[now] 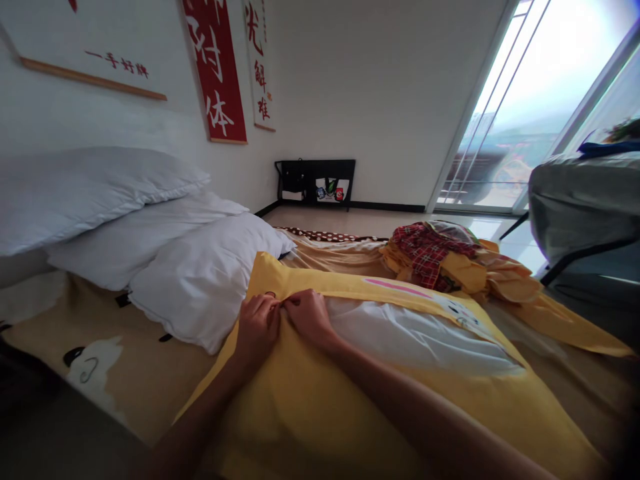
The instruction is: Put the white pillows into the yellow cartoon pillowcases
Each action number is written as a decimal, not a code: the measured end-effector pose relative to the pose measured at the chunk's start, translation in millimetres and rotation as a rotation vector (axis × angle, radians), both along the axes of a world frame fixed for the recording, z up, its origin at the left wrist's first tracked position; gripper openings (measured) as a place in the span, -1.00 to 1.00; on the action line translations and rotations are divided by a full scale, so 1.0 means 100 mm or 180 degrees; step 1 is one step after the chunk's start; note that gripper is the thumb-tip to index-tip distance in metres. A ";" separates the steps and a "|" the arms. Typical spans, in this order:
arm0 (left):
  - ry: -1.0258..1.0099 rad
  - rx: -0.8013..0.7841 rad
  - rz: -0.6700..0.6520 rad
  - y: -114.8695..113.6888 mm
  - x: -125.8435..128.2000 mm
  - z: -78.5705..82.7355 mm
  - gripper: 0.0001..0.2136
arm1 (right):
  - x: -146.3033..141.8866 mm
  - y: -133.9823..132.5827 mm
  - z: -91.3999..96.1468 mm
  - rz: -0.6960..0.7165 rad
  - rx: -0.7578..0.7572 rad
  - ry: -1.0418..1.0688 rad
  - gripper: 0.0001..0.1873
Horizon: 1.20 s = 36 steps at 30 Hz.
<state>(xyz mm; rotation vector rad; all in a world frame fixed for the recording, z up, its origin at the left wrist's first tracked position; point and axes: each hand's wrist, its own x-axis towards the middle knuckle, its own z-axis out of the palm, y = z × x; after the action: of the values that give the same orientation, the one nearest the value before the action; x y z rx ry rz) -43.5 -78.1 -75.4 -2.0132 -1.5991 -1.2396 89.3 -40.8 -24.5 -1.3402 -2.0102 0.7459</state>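
Note:
A yellow pillowcase (280, 400) with a printed rabbit face lies in front of me on the bed. Through its long open slit shows a white pillow (400, 327) inside. My left hand (257, 327) is closed on the cloth at the slit's left end. Right beside it, my right hand (310, 320) pinches the same edge, fingertips almost touching the left ones. Whether a zip pull sits between the fingers is too small to make out.
Several white pillows (200, 273) are piled at the left on a beige patterned sheet (145, 367). Beyond the pillowcase lies a heap of yellow and red plaid cloth (425, 250). A grey-covered chair (580, 207) stands at the right, and a black rack (315, 180) leans by the far wall.

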 end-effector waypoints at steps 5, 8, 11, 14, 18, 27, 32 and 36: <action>-0.0110 -0.0027 -0.0090 0.00 0.01 0.00 -0.84 | 0.08 0.02 0.04 0.0267 -0.0150 -0.0024 -0.78; -0.0152 -0.0008 -0.0090 0.00 0.01 -0.03 -0.85 | 0.11 0.00 0.07 0.0313 -0.0188 0.0027 -0.76; -0.0191 0.0040 -0.0101 0.00 0.01 -0.05 -0.86 | 0.08 0.00 0.04 0.0261 -0.0254 0.0100 -0.77; -0.0255 0.0161 -0.0106 0.00 0.01 -0.06 -0.88 | 0.02 0.00 -0.02 0.0153 -0.0299 0.0197 -0.79; -0.0198 0.0199 -0.0090 0.01 0.01 -0.06 -0.89 | -0.02 0.02 -0.08 0.0050 -0.0269 0.0280 -0.79; -0.0013 0.0167 0.0004 -0.02 0.03 -0.05 -0.88 | 0.02 0.02 -0.14 0.0106 0.0075 0.0064 -0.79; 0.0015 0.0186 -0.0009 -0.03 0.04 -0.04 -0.88 | 0.04 0.00 -0.15 0.0154 0.0183 -0.0040 -0.79; 0.0015 0.0148 -0.0018 -0.04 0.04 -0.03 -0.87 | 0.08 -0.03 -0.11 0.0139 0.0317 -0.0377 -0.78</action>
<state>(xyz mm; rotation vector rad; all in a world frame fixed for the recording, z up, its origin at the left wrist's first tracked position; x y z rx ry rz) -39.3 -82.1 -78.9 -1.9923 -1.5489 -1.2612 96.9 -43.4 -35.4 -1.3138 -2.1460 0.5896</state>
